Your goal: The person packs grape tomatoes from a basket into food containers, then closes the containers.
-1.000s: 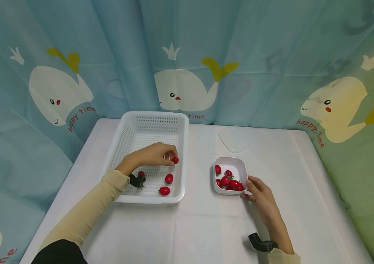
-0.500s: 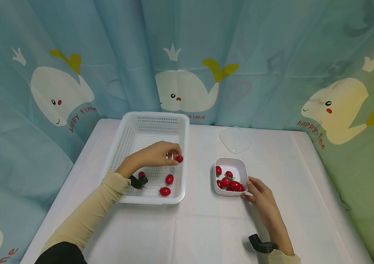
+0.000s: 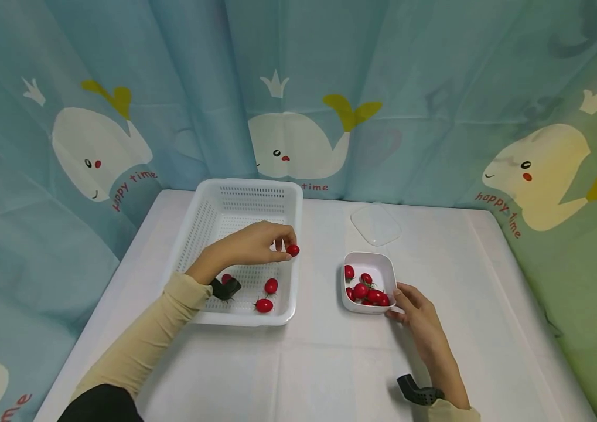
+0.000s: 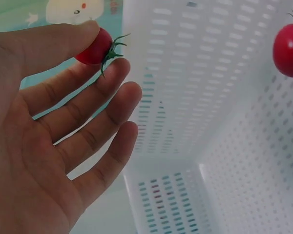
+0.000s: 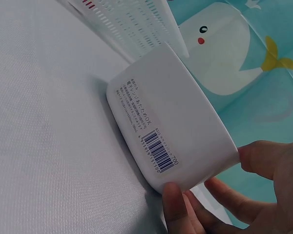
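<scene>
- The right hand [image 3: 418,313] rests nearest on the white table [image 3: 330,363], fingers and thumb holding the corner of the small white tub [image 3: 368,282] of cherry tomatoes.
- The left hand [image 3: 248,246] pinches one cherry tomato [image 3: 292,250] between thumb and fingertips, other fingers loose, above the right rim of the white basket [image 3: 208,217].
- Three tomatoes [image 3: 264,305] lie on the basket floor.
- A clear lid [image 3: 375,223] lies farther back, before the whale curtain [image 3: 298,94].

- Left hand [image 3: 253,246]: arm in a beige sleeve reaches forward, thumb and forefinger pinched, other fingers loosely extended.
- Right hand [image 3: 415,310]: low, fingers and thumb curled in a grip.
</scene>
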`<state>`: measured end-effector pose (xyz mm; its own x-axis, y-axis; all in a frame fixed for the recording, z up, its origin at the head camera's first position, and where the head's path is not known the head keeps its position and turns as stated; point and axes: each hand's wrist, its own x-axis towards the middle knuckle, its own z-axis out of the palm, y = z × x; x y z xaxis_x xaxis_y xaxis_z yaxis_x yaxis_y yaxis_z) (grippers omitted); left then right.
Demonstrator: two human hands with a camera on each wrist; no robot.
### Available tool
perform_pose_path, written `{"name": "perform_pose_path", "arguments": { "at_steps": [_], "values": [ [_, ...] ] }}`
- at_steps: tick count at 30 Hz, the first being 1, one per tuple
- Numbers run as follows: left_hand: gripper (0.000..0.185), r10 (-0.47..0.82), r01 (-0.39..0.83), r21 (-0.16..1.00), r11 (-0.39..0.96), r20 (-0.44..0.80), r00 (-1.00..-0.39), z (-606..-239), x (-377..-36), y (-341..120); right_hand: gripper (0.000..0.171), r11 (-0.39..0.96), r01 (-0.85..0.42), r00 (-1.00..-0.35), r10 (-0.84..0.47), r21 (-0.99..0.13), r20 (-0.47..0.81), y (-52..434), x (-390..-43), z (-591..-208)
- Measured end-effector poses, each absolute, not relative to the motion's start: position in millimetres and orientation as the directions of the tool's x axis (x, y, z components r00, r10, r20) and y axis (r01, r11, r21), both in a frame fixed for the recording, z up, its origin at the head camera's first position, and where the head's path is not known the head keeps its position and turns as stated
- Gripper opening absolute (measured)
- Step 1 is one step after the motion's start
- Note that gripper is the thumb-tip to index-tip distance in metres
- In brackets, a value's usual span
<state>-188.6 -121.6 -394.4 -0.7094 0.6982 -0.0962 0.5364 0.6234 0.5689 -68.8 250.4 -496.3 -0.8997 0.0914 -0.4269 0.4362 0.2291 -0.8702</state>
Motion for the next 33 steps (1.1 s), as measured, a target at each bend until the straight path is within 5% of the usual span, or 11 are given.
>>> {"name": "perform_pose_path", "arguments": {
  "at_steps": [33],
  "values": [
    [0.014, 0.803, 0.659, 0.513, 0.55, -0.108, -0.586, -396.5, -190.8, -42.2, 0.057, 0.198, 0.424, -0.906, 0.09, -0.884, -0.415, 249.8, -69.1, -496.2]
  ]
}}
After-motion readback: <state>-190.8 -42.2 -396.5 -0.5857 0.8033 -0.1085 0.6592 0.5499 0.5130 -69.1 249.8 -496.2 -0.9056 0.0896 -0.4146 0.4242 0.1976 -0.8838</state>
